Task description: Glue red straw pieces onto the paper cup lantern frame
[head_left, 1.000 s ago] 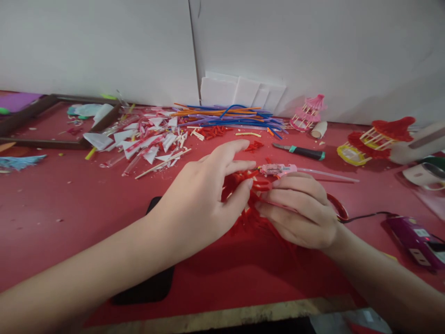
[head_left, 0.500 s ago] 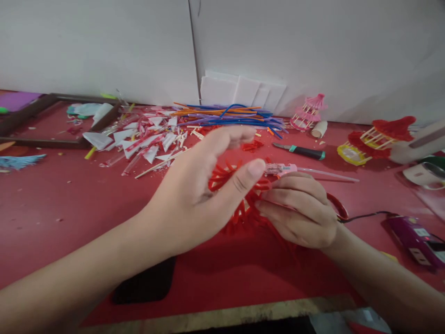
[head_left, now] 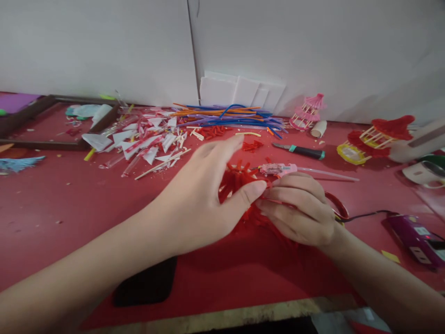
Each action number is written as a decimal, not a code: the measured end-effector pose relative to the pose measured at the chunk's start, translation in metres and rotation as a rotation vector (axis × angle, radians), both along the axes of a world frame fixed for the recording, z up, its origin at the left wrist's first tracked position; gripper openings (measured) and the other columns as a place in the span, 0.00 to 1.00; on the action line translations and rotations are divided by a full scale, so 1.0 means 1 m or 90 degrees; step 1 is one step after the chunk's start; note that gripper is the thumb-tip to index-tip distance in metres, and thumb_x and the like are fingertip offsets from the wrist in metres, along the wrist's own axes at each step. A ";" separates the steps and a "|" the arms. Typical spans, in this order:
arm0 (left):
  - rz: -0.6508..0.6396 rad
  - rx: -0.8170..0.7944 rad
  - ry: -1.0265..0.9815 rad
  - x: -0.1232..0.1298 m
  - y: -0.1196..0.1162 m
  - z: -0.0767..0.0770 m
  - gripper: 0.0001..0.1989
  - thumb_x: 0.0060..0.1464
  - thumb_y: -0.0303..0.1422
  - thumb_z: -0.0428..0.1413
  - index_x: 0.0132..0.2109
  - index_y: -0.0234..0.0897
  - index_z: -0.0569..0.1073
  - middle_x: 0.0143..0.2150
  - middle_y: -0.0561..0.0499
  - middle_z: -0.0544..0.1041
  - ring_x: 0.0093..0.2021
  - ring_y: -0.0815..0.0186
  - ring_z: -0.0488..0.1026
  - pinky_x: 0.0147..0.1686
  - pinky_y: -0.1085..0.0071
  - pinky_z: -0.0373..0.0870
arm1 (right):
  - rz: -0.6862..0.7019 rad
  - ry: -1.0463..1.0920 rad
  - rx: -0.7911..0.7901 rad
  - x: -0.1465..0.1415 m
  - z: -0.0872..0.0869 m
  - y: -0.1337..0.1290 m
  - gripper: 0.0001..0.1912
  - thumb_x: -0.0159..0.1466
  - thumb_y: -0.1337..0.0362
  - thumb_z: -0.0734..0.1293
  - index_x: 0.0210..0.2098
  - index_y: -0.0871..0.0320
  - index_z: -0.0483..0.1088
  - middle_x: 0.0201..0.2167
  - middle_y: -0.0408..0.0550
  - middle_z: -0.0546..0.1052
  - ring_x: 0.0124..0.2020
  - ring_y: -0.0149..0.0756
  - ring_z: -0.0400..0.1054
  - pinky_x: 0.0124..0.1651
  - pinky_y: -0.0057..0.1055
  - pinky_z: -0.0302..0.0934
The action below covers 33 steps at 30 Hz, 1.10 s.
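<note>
Red bristly piece (head_left: 239, 178), between both hands (head_left: 248, 202), partly hidden

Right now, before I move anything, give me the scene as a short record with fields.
left hand: open, curved over the red spiky piece; thumb contact cannot be told
right hand: grip closed on the right side of the red spiky piece
beyond right hand: pink glue gun, then knife, blade pointing left
back: blue and orange sticks
far right: red-and-yellow model, purple power box
hidden: part of the red spiky piece, behind both hands
</note>
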<state>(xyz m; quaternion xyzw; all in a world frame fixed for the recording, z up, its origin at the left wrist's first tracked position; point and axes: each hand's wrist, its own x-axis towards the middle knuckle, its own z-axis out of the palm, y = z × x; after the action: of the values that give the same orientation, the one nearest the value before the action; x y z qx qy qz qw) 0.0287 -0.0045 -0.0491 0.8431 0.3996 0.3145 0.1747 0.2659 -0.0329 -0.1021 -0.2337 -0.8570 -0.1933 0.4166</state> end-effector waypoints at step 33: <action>-0.154 -0.089 0.039 -0.027 0.038 0.016 0.16 0.62 0.36 0.61 0.56 0.41 0.74 0.55 0.47 0.78 0.58 0.55 0.78 0.55 0.61 0.80 | -0.045 0.045 -0.099 0.005 0.018 -0.003 0.08 0.71 0.67 0.67 0.45 0.52 0.79 0.43 0.46 0.82 0.45 0.39 0.77 0.52 0.40 0.71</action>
<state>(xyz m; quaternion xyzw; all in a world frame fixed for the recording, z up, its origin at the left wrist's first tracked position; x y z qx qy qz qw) 0.0013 0.0337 -0.0335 0.8802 0.3210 0.2365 0.2575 0.2711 -0.0355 -0.0836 -0.3020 -0.8455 -0.1321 0.4201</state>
